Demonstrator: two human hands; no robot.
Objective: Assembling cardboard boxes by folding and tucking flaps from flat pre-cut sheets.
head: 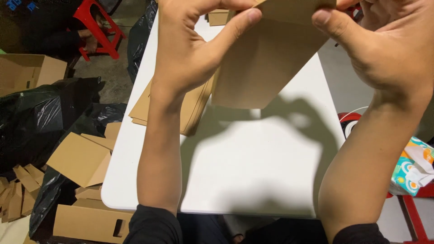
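Note:
I hold a flat brown cardboard piece (266, 58) up above the white table (253, 167), close to the camera. My left hand (194, 45) grips its left edge, thumb pressed across the front. My right hand (384, 40) grips its upper right edge, thumb on the top. The cardboard's top runs out of the frame. Under my left forearm a stack of flat cardboard blanks (192, 106) lies on the table's left side.
Black plastic bags (40, 117) and folded cardboard boxes (81, 158) cover the floor at left. A red stool (97, 27) stands at the far left. A tissue pack (411, 169) sits on a red stool at right, beside a tape roll (350, 122).

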